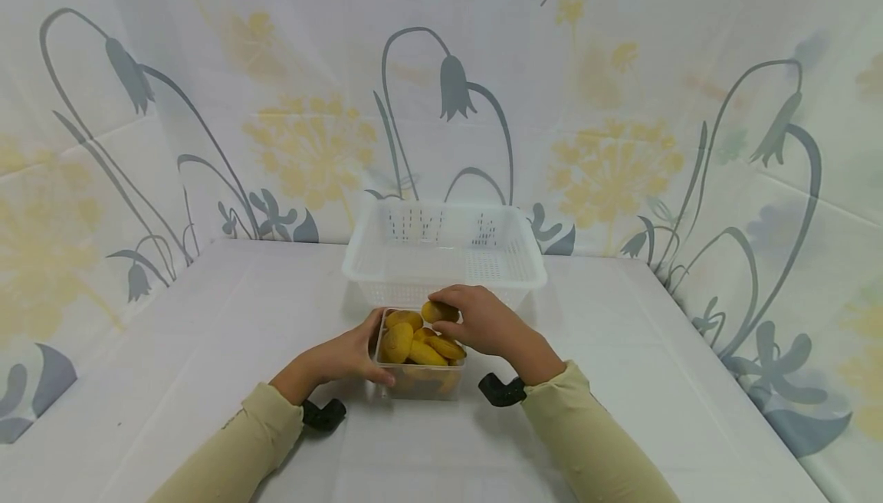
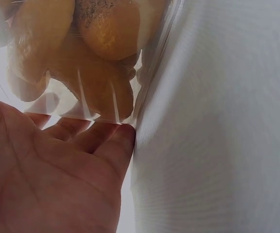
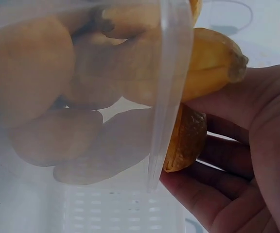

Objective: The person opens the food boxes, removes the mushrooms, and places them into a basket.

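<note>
At the left side of the clear container (image 1: 422,389), the left hand (image 1: 348,353) grips its wall, thumb near the front corner and fingers farther back; should that hold slacken, the light-looking container might slide or tip on the bench (image 1: 621,411). Inside the container, the yellow pieces (image 1: 398,342) lie heaped up to the rim, so a nudge could probably roll one over the edge. At the container's right part, one piece (image 3: 210,63) pokes past the rim, right by the thumb, and could be knocked out by a brush of the hand. Above the container's back right corner, the right hand (image 1: 483,323) pinches another yellow piece (image 1: 438,313) between thumb and fingers; its rounded, smooth-looking skin may slip if the pinch loosens, dropping it between the container and the white basket (image 1: 428,254) just behind.
</note>
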`<state>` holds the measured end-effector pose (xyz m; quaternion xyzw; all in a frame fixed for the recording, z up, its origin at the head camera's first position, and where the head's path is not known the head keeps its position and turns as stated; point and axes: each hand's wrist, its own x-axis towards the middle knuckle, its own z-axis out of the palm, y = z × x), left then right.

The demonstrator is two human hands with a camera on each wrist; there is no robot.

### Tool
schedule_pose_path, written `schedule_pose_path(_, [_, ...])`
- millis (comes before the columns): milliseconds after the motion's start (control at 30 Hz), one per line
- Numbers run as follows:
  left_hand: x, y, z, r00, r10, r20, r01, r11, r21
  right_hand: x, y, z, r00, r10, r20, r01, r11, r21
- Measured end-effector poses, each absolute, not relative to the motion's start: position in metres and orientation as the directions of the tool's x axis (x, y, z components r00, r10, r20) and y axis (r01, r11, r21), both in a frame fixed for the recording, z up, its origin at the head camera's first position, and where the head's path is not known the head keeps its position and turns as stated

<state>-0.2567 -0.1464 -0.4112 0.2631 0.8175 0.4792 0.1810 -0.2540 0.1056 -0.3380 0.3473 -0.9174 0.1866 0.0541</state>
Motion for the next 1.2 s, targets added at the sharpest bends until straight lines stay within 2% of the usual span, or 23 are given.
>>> schedule_pose_path(433, [-0.256,-0.146,-0.409,-0.795,0.606,-0.037,0.264,0.4,0.878,-0.253,0.108,-0.336,-0.737,-0.631,0.243,-0.676,0.683,-0.276])
schedule_pose_path(767, [-0.256,-0.145,-0.408,-0.789,0.613,-0.038,0.262,0.391,0.882,-0.25,0.11,-0.328,-0.707,-0.628,0.326,-0.707,0.632,-0.316])
schedule_pose_path(1200, [-0.255,-0.146,-0.409,-0.798,0.6,-0.048,0.245,0.397,0.884,-0.247,0.114,-0.322,-0.699,-0.616,0.362,-0.714,0.618,-0.328])
